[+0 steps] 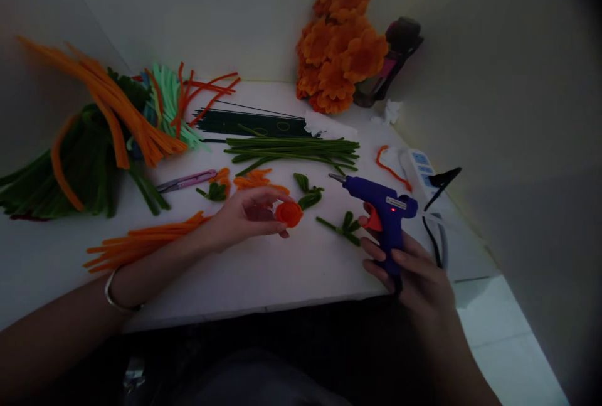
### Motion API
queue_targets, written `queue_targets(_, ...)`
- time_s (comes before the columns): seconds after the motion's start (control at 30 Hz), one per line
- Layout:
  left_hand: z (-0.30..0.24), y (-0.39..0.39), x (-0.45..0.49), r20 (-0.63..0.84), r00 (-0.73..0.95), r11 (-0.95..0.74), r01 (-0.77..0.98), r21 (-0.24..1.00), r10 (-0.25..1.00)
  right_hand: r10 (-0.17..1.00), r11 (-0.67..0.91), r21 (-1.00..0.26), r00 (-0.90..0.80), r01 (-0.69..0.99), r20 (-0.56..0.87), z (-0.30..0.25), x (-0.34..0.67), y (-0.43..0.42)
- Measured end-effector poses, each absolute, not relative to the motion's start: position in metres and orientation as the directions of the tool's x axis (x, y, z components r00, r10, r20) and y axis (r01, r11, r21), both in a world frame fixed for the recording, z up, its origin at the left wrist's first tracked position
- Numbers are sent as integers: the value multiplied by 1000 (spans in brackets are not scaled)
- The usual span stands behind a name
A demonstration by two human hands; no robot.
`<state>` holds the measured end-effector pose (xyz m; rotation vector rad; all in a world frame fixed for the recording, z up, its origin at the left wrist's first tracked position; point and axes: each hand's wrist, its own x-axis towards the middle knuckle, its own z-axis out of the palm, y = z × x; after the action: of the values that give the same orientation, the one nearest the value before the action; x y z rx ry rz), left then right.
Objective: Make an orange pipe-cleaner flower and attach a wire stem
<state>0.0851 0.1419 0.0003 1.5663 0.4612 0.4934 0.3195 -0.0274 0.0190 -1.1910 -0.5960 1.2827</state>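
Note:
Between its thumb and fingers, my left hand (251, 213) pinches a small round orange pipe-cleaner piece (288, 214) above the table. My right hand (409, 268) is wrapped round the handle of a blue hot glue gun (383, 199), its nozzle pointing left and a red light glowing on its side. Fingers lie by the orange trigger (374, 219). Green pipe-cleaner leaves (348, 227) lie on the table between the two hands, with another leaf piece (308, 191) just behind the orange piece. Orange pipe-cleaner shapes (256, 180) lie partly hidden behind my left hand.
Green pipe cleaners (291, 150) and dark stem wires (249, 123) lie across the middle. Pink-handled scissors (188, 181) rest at left, near bundles of orange pipe cleaners (117, 111). Finished orange flowers (338, 48) stand at the back. A power strip (420, 167) sits at right.

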Motion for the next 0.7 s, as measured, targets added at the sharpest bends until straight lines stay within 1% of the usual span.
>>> queue_targets(0.17,-5,141,88,-40,840,57,11,998,540,939,-129,-912,249,-389,-239,21,311,-26)
queue_targets(0.3,-4,140,87,-127,839,298,-44,954,529,944,-130,-916,234,-380,-231,20,307,-24)
queue_targets(0.37,-2,140,86,-151,837,380,-72,922,525,944,-136,-903,222,-408,-243,19,307,-24)
queue_targets(0.57,-6,141,88,-159,818,482,-157,862,552,938,-95,-841,235,-533,-255,18,306,-24)
queue_targets(0.7,-12,140,89,-141,807,480,-191,856,573,934,-87,-854,255,-513,-249,23,298,-15)
